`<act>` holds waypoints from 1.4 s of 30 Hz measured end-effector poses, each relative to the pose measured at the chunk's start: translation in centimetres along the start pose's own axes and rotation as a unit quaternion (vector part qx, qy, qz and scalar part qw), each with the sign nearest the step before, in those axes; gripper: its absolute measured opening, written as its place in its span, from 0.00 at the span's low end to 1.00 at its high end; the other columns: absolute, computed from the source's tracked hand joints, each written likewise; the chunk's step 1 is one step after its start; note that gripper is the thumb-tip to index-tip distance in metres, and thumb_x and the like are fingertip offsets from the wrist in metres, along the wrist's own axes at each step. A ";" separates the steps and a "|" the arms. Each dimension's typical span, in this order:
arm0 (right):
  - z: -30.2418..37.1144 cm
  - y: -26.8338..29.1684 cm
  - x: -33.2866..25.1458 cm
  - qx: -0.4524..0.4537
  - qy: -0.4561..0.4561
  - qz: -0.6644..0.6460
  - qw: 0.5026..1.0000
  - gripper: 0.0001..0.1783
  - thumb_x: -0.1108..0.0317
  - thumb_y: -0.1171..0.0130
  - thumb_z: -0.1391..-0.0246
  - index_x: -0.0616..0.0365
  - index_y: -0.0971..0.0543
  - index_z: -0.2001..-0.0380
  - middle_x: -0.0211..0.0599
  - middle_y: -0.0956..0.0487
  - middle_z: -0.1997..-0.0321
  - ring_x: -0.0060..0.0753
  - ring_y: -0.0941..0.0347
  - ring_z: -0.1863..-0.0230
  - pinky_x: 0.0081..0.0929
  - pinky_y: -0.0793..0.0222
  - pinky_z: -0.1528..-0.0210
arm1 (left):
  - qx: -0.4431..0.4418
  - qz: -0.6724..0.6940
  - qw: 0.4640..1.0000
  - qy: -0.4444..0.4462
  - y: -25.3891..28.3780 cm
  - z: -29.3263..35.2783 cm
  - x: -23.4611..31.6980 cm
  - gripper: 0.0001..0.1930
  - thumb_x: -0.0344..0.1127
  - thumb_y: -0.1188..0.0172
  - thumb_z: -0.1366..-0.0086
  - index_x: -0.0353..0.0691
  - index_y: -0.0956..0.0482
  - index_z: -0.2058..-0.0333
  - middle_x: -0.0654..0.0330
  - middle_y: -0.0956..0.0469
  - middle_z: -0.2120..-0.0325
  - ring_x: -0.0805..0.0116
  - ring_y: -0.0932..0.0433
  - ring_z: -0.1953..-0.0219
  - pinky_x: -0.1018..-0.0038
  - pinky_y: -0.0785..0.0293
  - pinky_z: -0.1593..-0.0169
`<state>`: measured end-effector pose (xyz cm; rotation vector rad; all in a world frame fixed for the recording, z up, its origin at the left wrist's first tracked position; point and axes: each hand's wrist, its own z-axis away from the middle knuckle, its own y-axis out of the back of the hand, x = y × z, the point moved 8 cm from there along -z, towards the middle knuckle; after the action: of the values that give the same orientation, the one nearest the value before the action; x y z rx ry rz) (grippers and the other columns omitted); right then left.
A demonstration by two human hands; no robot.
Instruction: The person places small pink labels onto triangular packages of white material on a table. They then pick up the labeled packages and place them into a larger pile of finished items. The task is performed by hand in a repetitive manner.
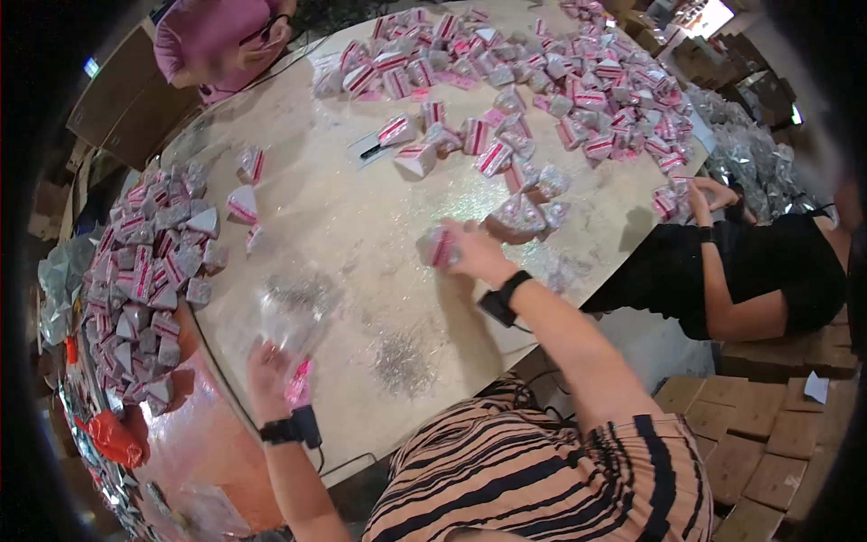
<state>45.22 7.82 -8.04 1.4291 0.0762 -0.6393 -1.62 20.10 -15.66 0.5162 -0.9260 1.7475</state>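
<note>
My left hand (267,372) is closed on a clear plastic bag (302,321), which is blurred and spreads out beyond my fingers. Beside that hand's wrist shows a bright pink piece (298,384); whether it belongs to the bag I cannot tell. Over the middle of the table, my right hand (477,255) grips a wedge-shaped packet (440,247), whitish with pink stripes like a slice of cake. Just beyond it sits a larger clump of glittery packets (519,217). Between my arms lies a small heap of silver shreds (404,361).
Striped wedge packets pile up at the far right (587,81) and on the left (144,262). A black pen-like item (371,152) lies mid-table. One person in pink (217,41) is across the table; another in black (731,271) works at my right. Cardboard boxes (750,452) stand behind.
</note>
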 end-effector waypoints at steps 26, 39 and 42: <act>1.5 13.7 18.5 0.336 -0.153 -0.012 0.929 0.36 0.54 0.34 0.60 0.63 0.31 0.49 0.54 0.30 0.54 0.49 0.34 0.49 0.42 0.37 0.49 | 0.038 -0.021 0.999 0.007 -9.1 5.2 -4.0 0.18 0.29 0.44 0.46 0.40 0.32 0.55 0.63 0.28 0.74 0.68 0.27 0.74 0.71 0.26 0.69; -9.4 10.9 23.3 0.304 -0.090 -0.102 0.943 0.35 0.47 0.38 0.56 0.58 0.32 0.49 0.55 0.36 0.47 0.54 0.38 0.46 0.41 0.40 0.45 | 0.076 -0.028 0.997 0.019 -14.6 8.3 -5.9 0.13 0.29 0.43 0.46 0.38 0.29 0.61 0.61 0.26 0.75 0.66 0.25 0.74 0.71 0.27 0.70; -11.2 9.7 19.8 0.209 -0.036 -0.199 0.957 0.34 0.46 0.39 0.55 0.59 0.30 0.52 0.54 0.35 0.48 0.54 0.37 0.46 0.39 0.38 0.46 | 0.025 -0.023 0.999 0.024 -12.8 7.0 -7.5 0.10 0.30 0.42 0.47 0.37 0.28 0.65 0.60 0.25 0.73 0.66 0.25 0.72 0.71 0.27 0.68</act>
<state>69.64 11.10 -9.60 1.8157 0.1829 -1.0870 12.32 12.16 -12.44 0.5214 -0.8330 1.7379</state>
